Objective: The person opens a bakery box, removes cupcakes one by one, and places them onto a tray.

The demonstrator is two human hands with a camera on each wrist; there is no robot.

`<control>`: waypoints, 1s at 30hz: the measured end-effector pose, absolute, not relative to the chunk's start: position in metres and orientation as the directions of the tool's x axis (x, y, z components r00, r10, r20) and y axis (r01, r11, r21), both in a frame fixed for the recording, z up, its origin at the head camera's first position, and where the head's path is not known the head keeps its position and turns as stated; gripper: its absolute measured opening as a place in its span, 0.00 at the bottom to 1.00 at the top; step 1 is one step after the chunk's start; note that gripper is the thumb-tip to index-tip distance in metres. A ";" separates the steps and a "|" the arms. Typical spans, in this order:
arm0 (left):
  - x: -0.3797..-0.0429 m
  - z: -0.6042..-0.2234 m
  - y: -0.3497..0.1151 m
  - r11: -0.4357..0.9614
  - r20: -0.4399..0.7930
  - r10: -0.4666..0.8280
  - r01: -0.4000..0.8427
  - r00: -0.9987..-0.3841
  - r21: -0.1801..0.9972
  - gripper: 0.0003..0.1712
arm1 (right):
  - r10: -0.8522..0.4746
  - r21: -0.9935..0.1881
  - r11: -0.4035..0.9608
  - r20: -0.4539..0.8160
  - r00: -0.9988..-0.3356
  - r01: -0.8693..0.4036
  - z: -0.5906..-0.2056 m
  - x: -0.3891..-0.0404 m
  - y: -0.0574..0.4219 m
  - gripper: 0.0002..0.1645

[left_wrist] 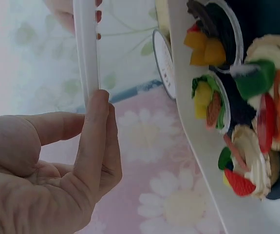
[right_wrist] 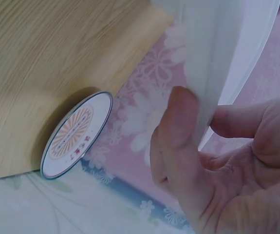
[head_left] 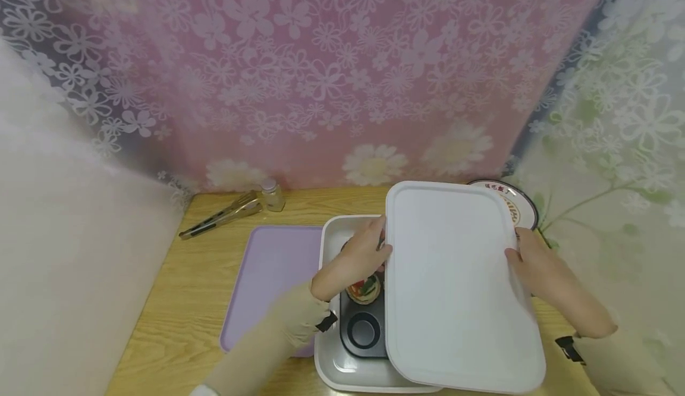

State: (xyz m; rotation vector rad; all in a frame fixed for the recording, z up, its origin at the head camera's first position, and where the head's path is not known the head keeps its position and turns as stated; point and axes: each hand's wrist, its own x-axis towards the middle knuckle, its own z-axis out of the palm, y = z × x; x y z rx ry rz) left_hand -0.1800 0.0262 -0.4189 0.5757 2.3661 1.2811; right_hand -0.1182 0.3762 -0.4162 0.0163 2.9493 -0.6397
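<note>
My left hand (head_left: 357, 258) and right hand (head_left: 543, 271) reach forward, pinching the white lid (head_left: 460, 283) by opposite edges. It hangs partly over the white container (head_left: 337, 367); tabletop (head_left: 171, 319) runs left past the purple tray (head_left: 275, 265)

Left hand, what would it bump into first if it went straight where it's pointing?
The lid: the left hand is pinching its edge right now. What comes after is hard to tell, because depth is unclear.
</note>
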 end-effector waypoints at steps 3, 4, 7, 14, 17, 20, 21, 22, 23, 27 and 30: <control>-0.178 -0.423 0.038 0.486 -0.156 0.542 0.156 -0.826 0.860 0.38 | -0.003 -0.395 0.917 -0.136 -0.991 0.051 -0.418 -0.116 0.389 0.36; -0.177 -0.423 0.041 0.486 -0.164 0.548 0.153 -0.820 0.860 0.38 | 0.001 -0.390 0.919 -0.140 -0.990 0.056 -0.418 -0.114 0.393 0.36; -0.176 -0.426 0.050 0.481 -0.172 0.573 0.159 -0.801 0.862 0.40 | 0.010 -0.380 0.923 -0.152 -0.988 0.067 -0.420 -0.111 0.404 0.37; -0.178 -0.429 0.067 0.501 -0.122 0.645 0.296 -0.755 0.813 0.32 | 0.010 -0.348 0.935 -0.157 -0.988 0.065 -0.419 -0.105 0.426 0.33; -0.178 -0.429 0.074 0.506 -0.112 0.646 0.315 -0.755 0.803 0.33 | 0.018 -0.346 0.935 -0.179 -0.984 0.080 -0.419 -0.104 0.433 0.33; -0.177 -0.429 0.082 0.504 -0.127 0.639 0.288 -0.759 0.814 0.35 | 0.021 -0.352 0.931 -0.199 -0.980 0.091 -0.420 -0.102 0.440 0.34; -0.176 -0.430 0.085 0.501 -0.131 0.639 0.280 -0.758 0.819 0.34 | 0.016 -0.354 0.931 -0.200 -0.980 0.087 -0.420 -0.101 0.443 0.34; -0.176 -0.431 0.088 0.495 -0.139 0.642 0.268 -0.754 0.827 0.35 | 0.014 -0.353 0.932 -0.201 -0.980 0.086 -0.420 -0.100 0.446 0.35; -0.176 -0.432 0.091 0.487 -0.144 0.647 0.260 -0.749 0.834 0.34 | 0.016 -0.350 0.932 -0.207 -0.978 0.089 -0.419 -0.099 0.448 0.35; -0.175 -0.435 0.103 0.486 -0.157 0.666 0.265 -0.729 0.833 0.35 | 0.015 -0.331 0.940 -0.211 -0.977 0.086 -0.418 -0.098 0.460 0.35; -0.173 -0.434 0.111 0.487 -0.177 0.668 0.243 -0.723 0.839 0.37 | 0.023 -0.337 0.936 -0.234 -0.972 0.103 -0.420 -0.096 0.466 0.36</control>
